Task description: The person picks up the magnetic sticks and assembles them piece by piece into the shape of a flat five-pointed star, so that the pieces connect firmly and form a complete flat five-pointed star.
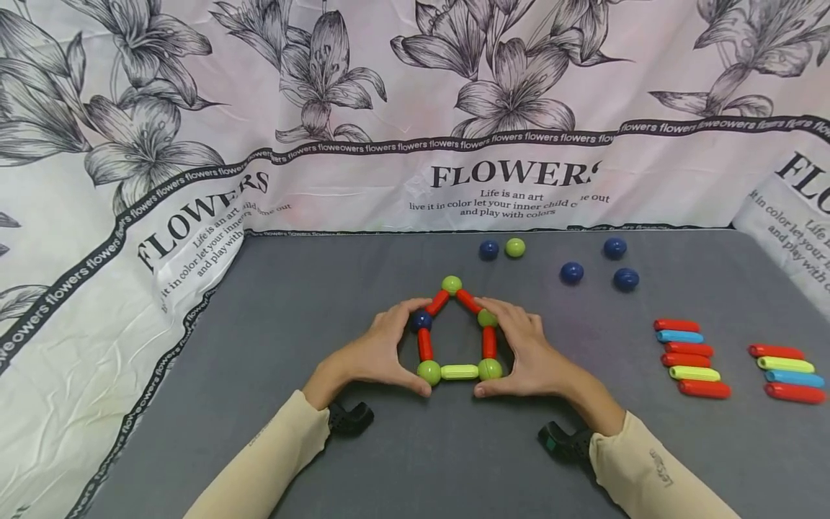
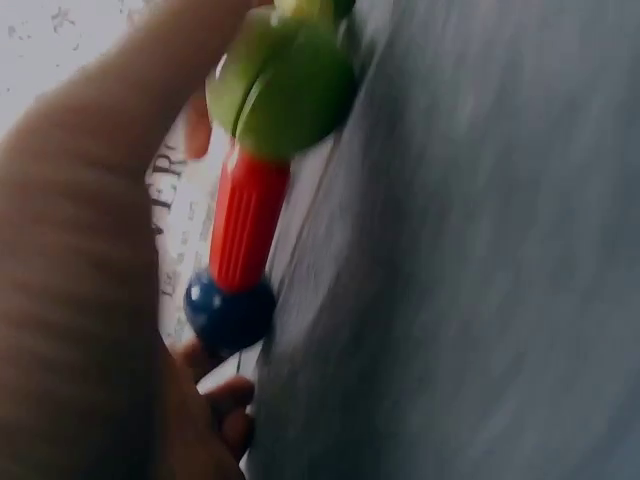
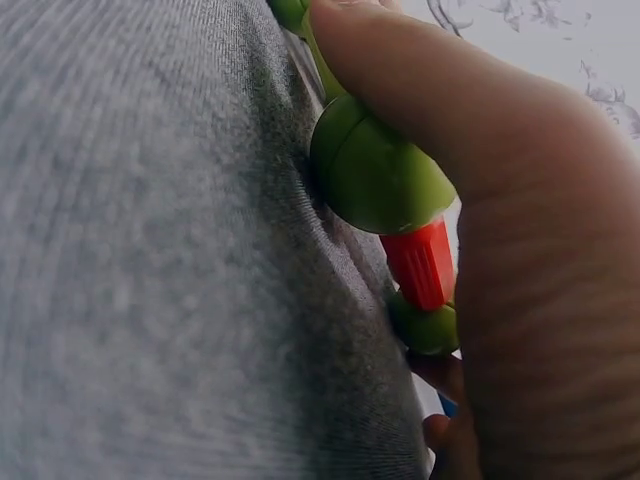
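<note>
A five-sided, house-shaped frame of toy building rods and balls (image 1: pixel 424 344) lies flat on the grey table. Four of its sides are red rods, and the base is a yellow-green rod (image 1: pixel 459 372). Green balls join most corners; a dark blue ball (image 1: pixel 421 321) forms the left one. My left hand (image 1: pixel 379 349) holds the left side, thumb by the lower left green ball (image 2: pixel 285 90) and fingers at the blue ball. Opposite it, my right hand (image 1: pixel 532 353) holds the right side, thumb by the lower right green ball (image 3: pixel 375 170), fingertips at the upper right green ball (image 1: pixel 486 318).
Behind the frame lie a loose blue ball (image 1: pixel 489 250) and a green ball (image 1: pixel 515 248); more blue balls (image 1: pixel 572 272) sit farther right. Two columns of red, blue and yellow-green rods (image 1: pixel 687 359) line the right side. A flower-printed cloth (image 1: pixel 350 187) hangs along the back.
</note>
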`<action>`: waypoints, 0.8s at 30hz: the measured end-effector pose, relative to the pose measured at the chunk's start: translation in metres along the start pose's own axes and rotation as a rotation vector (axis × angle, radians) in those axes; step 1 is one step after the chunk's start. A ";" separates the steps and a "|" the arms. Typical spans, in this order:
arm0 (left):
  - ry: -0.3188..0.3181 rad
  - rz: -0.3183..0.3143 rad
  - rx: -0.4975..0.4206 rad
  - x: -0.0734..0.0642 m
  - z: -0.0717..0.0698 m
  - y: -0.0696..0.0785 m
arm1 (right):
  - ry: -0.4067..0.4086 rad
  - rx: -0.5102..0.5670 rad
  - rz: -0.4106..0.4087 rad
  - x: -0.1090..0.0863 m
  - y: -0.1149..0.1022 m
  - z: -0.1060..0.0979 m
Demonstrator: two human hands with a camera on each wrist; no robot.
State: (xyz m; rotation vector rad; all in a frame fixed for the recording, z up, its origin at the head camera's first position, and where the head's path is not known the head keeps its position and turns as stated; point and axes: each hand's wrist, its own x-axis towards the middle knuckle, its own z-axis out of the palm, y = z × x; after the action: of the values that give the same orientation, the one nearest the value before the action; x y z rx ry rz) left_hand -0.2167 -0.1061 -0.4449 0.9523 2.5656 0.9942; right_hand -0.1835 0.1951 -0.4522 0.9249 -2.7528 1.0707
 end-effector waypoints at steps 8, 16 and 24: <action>0.025 0.033 0.141 -0.004 0.007 0.003 | 0.009 0.018 0.004 0.000 0.000 0.000; 0.031 0.043 0.159 -0.003 0.008 0.002 | 0.007 0.017 0.008 0.000 0.000 0.001; 0.022 0.031 0.144 -0.004 0.007 0.003 | 0.003 0.023 0.021 0.000 -0.001 0.002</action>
State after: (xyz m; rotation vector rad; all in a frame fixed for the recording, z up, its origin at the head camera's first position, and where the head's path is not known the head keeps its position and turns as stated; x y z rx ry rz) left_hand -0.2093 -0.1036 -0.4483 1.0251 2.6785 0.8412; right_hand -0.1826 0.1940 -0.4531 0.8985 -2.7594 1.1085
